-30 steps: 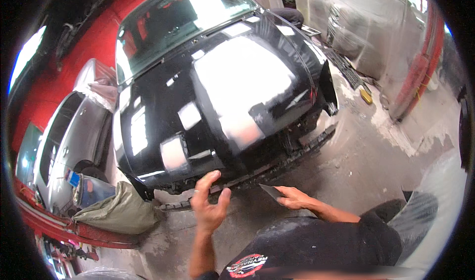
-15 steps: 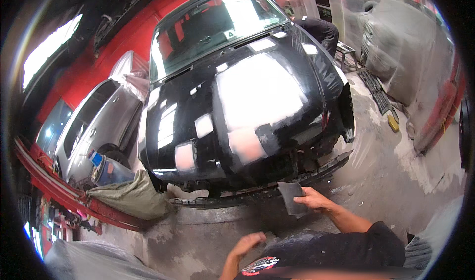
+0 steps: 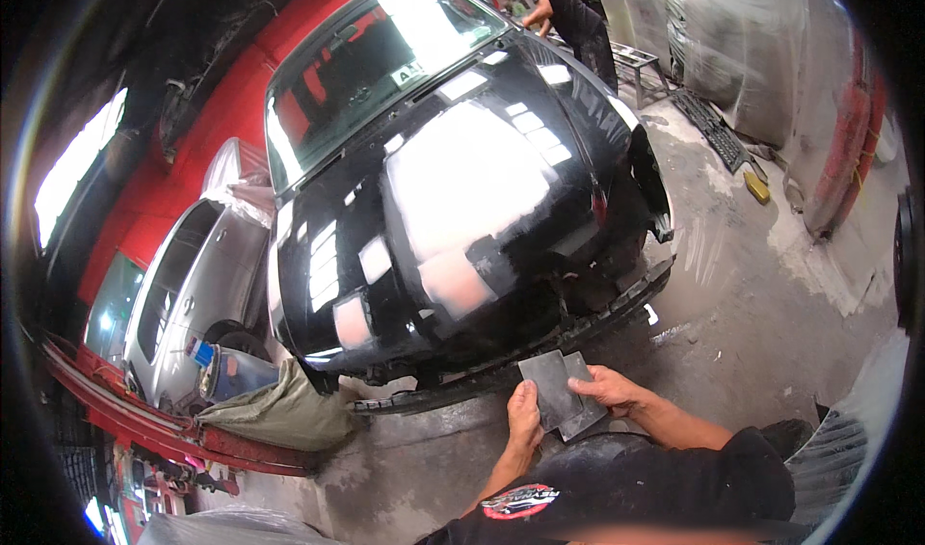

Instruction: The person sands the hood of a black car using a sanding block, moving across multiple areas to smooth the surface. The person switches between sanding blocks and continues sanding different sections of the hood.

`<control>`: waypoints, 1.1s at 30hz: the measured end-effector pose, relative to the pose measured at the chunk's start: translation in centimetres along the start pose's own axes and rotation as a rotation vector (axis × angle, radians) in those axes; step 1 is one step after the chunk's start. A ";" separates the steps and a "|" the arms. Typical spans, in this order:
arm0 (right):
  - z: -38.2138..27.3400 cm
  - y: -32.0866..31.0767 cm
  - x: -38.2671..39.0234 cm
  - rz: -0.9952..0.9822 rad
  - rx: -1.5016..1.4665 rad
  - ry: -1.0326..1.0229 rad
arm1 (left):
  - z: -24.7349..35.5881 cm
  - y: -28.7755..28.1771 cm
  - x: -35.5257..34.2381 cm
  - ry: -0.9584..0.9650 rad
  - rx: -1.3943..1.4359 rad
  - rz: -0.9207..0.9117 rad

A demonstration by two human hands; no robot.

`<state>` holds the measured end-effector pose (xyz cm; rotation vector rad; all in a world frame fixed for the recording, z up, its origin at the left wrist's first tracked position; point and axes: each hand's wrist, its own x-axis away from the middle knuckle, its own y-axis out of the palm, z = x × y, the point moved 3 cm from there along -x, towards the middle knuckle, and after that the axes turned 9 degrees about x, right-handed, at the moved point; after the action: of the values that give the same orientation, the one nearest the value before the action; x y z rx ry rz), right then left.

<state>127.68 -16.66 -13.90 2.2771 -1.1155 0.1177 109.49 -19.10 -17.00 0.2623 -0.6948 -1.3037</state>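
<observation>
Thin dark grey sheets that look like sandpaper (image 3: 550,389) are held up in front of my body, overlapping and slightly fanned. My left hand (image 3: 523,416) is closed on the left edge, thumb on the face. My right hand (image 3: 617,393) pinches the right side, thumb across the front. Beyond the hands stands a black car, its bonnet (image 3: 525,270) marked by a large white patch (image 3: 462,179) and smaller pinkish ones (image 3: 456,285). Its front end is stripped, with a dark lower bar (image 3: 617,304) exposed just past the sheets.
Another person (image 3: 570,15) stands by the car's far right side, near a metal stand (image 3: 636,60). A silver car (image 3: 178,328), a bucket (image 3: 241,367) and an olive cloth (image 3: 275,412) are at left. At right are a yellow block (image 3: 756,187) and a red post (image 3: 848,164).
My left hand has risen from near my body and taken hold of the sheets. The sheets are now fanned apart between both hands. The other person has moved to standing more in view.
</observation>
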 end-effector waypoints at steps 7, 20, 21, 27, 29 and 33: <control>-4.7 -1.1 4.1 0.217 -0.034 -0.171 | 3.8 -3.2 -1.3 0.030 0.313 0.033; -4.6 9.4 0.3 0.267 0.893 -0.706 | 4.5 3.2 -2.2 0.306 0.249 -0.002; -4.5 8.9 0.0 0.330 0.824 -0.683 | 4.9 3.3 -1.7 0.220 0.289 -0.059; -4.7 8.7 0.8 0.190 1.058 -0.738 | 6.7 4.8 -1.1 0.218 0.061 -0.119; -4.6 9.0 1.7 0.134 1.018 -0.718 | 7.1 5.4 -1.4 0.413 -0.046 -0.098; -4.5 9.1 2.4 0.166 1.002 -0.805 | 6.4 6.6 -1.0 0.521 0.063 -0.313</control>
<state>123.28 -20.19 -5.19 3.2364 -1.9745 -0.2695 110.76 -15.11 -8.70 0.7557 -0.2539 -1.4286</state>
